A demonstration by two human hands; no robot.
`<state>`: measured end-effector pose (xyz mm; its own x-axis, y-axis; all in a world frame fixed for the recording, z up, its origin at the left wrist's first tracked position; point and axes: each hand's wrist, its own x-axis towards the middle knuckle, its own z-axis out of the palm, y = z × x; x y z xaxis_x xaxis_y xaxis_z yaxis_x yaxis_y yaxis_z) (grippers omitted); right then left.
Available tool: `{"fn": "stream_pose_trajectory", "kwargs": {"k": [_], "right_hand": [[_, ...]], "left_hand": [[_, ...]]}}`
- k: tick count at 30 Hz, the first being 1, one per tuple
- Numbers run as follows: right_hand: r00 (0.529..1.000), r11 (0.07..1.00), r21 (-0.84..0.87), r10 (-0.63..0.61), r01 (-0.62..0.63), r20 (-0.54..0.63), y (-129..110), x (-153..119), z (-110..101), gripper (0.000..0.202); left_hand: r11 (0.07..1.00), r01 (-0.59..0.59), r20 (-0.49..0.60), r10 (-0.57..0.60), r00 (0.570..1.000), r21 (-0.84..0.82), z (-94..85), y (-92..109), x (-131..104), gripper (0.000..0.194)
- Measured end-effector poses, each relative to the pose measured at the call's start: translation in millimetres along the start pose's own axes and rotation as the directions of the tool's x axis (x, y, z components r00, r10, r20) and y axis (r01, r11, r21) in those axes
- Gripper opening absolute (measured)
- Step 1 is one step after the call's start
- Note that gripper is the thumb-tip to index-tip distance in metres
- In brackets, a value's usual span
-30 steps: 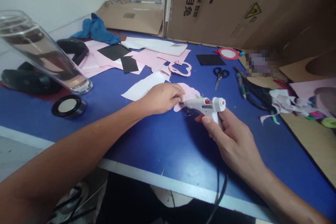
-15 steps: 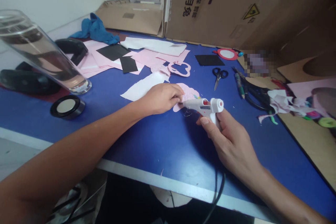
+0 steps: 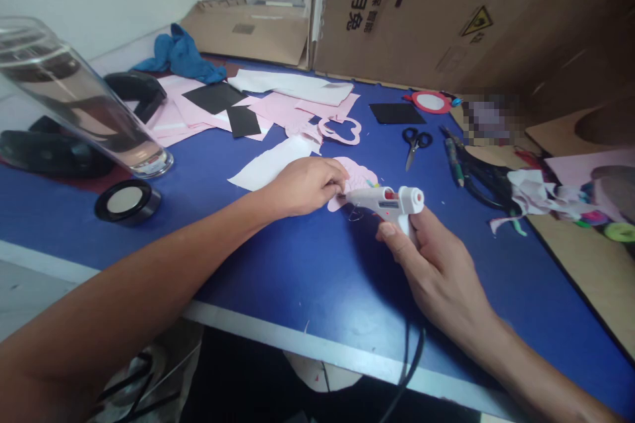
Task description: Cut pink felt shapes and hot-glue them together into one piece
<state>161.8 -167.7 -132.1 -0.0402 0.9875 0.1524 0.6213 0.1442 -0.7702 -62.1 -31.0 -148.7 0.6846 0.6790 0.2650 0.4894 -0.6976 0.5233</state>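
In the head view my right hand (image 3: 431, 258) is wrapped round the grip of a white hot glue gun (image 3: 397, 201), its nozzle pointing left. A scalloped pink paper cutout (image 3: 358, 173) lies on the blue table under the nozzle tip. My left hand (image 3: 310, 184) is closed at the cutout's left edge, thumb and fingers pinched on it right beside the nozzle. The fingertips partly hide the contact. Thin glue strings hang below the nozzle. Behind my left hand is a white paper sheet (image 3: 270, 162).
A tall water bottle (image 3: 99, 106) stands left, near its black lid (image 3: 127, 201). Pink and black sheets lie at the back. Black-handled scissors (image 3: 413, 145), pliers (image 3: 479, 182) and paper scraps (image 3: 538, 193) lie right. A cardboard box (image 3: 397, 26) stands behind. The cable (image 3: 409, 370) hangs over the front edge.
Almost nothing differs. The glue gun and my right hand have shifted very slightly to the right; my left hand stays in place.
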Motion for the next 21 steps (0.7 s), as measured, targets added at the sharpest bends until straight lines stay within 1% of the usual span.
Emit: {"fn": "stream_pose_trajectory", "kwargs": {"k": [7,21], "right_hand": [[1.0,1.0,-0.008,0.0,0.0,0.01,1.7,-0.6,-0.1,0.033],[1.0,1.0,0.007,-0.01,0.01,0.022,0.7,-1.7,1.5,0.03]], "left_hand": [[1.0,0.011,0.0,-0.011,1.0,0.004,0.4,-1.6,-0.2,0.024],[1.0,-0.001,-0.005,0.001,1.0,-0.012,-0.4,-1.5,-0.2,0.025]]}}
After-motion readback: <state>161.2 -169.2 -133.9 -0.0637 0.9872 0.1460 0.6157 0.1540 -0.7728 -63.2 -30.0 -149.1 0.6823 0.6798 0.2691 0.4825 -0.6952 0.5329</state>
